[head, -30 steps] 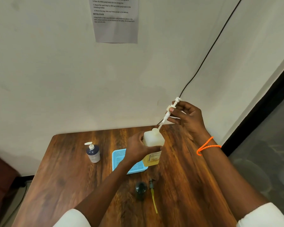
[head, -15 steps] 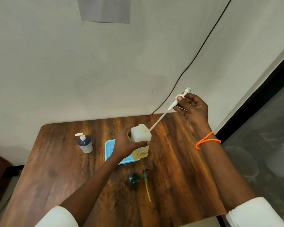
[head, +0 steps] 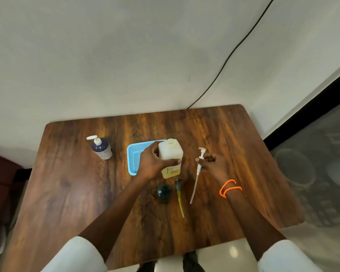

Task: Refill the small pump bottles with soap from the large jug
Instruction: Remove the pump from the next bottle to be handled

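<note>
Now the left hand (head: 155, 163) grips the large jug (head: 170, 154), upright mid-worktop (head: 67, 193) with its neck open, while the right hand (head: 214, 165) pinches the jug's long white pump (head: 199, 169), its tube tip low by the wood. Laying that aside looks like the step; next comes pouring into the open dark bottle (head: 164, 191) just in front, whose own pump (head: 179, 195) lies beside. Clear wood sits right; the near edge is close.

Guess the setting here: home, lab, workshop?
Probably a staged recording corner in a plain room, not a home kitchen or bathroom: a small wooden table pushed against a bare wall, a loose black cable running down it, and only the soap items laid out.
</note>
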